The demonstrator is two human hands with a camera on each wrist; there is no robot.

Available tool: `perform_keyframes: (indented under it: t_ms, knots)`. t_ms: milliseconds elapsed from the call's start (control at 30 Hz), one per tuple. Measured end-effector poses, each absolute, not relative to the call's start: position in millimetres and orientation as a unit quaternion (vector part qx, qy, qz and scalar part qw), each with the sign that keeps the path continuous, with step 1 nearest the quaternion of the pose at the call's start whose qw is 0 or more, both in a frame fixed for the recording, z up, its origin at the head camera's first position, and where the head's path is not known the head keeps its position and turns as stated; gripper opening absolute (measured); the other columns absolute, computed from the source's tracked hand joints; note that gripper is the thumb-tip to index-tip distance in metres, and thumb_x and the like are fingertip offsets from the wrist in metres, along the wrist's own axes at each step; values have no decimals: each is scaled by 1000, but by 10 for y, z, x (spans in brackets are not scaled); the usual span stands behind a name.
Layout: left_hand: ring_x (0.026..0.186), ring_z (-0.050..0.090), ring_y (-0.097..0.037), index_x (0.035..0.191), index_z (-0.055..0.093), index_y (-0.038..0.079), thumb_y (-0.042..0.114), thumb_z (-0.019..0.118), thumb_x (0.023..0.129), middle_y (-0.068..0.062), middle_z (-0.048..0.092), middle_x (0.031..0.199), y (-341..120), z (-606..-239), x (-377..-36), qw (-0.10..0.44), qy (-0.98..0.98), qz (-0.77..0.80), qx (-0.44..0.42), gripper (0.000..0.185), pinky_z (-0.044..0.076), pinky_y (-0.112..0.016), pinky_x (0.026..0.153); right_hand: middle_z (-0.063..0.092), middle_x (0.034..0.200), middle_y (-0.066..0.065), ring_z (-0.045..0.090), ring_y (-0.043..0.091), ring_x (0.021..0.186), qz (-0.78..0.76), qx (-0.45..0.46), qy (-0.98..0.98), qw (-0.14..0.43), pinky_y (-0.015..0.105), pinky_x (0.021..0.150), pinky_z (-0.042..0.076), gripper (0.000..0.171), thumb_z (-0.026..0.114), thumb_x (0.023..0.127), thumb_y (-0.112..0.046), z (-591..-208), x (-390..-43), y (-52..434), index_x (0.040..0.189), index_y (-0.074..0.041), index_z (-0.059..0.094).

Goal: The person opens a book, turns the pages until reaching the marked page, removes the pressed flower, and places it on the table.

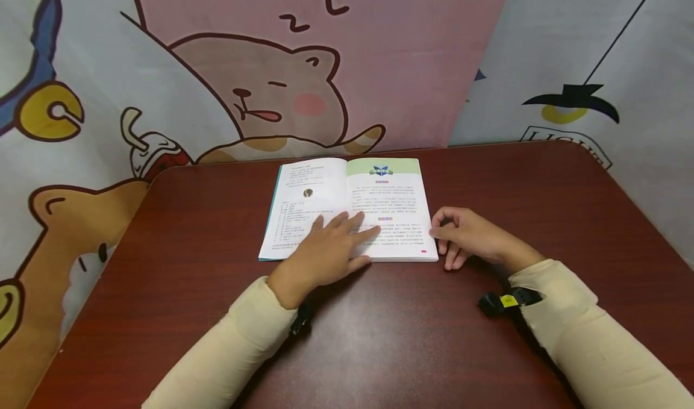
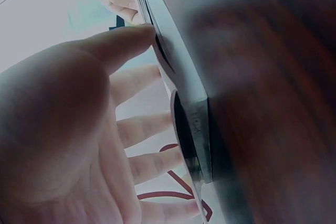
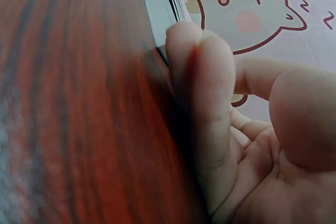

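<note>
An open book (image 1: 387,201) lies on the table, with printed text on both pages and a green band across the top of the right one. My left hand (image 1: 329,249) rests spread over the lower middle of the book, fingers straight across the fold. In the left wrist view its thumb (image 2: 128,45) lies at the near edge of the pages. At the right edge of the book, my right hand (image 1: 468,237) pinches the page edge between thumb and curled index finger. Its other fingers (image 3: 212,103) hang beside the book's corner, close to the tabletop.
The dark red wooden table (image 1: 379,337) reaches back to a wall (image 1: 412,65) printed with cartoon animals. Both forearms wear cream sleeves (image 1: 564,300), and a black wrist camera (image 1: 493,303) sits under the right wrist.
</note>
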State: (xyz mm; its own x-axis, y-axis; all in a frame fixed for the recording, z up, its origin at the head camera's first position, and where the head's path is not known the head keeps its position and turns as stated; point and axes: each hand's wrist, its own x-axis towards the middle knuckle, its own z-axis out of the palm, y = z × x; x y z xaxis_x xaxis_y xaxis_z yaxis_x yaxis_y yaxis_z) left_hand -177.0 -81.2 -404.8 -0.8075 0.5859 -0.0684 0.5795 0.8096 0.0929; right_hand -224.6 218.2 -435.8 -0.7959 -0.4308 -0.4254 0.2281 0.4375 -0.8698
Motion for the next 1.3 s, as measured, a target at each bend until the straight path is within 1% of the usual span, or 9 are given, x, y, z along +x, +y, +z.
perform_keyframes:
  t_ms: [233,433,700,967,1300]
  knots:
    - [146,40,-35,152,44,31,45,57,100,-8,40,159,-810,-4030,-1772,63,950,33,305,55,31,-67,112,59,74,13,68,26,54,-535,-64,781,317,38,52,58,27,55,102,-19,-4345,-2228,2189,117,1,44]
    - [144,41,-36,151,46,30,44,56,100,-5,42,158,-814,-4031,-1774,54,948,29,311,53,32,-64,113,58,75,12,69,27,55,-539,-59,776,323,38,52,58,26,51,104,-20,-4348,-2238,2196,118,0,44]
    - [144,42,-34,150,47,29,42,55,100,-6,43,158,-809,-4036,-1780,53,947,29,315,52,32,-61,115,58,75,12,68,27,55,-542,-60,773,325,38,52,58,25,49,105,-20,-4351,-2238,2200,119,0,43]
    - [145,41,-34,151,46,30,41,53,102,-5,41,159,-806,-4034,-1788,58,947,27,314,51,31,-61,115,57,76,13,68,27,55,-544,-67,770,327,38,51,58,28,46,106,-21,-4300,-2228,2205,121,3,42]
    - [144,43,-34,150,47,30,38,51,103,-5,42,158,-809,-4043,-1791,51,947,20,317,49,32,-61,115,57,76,13,68,27,55,-551,-54,763,334,38,51,57,27,42,108,-23,-4293,-2232,2203,121,1,41]
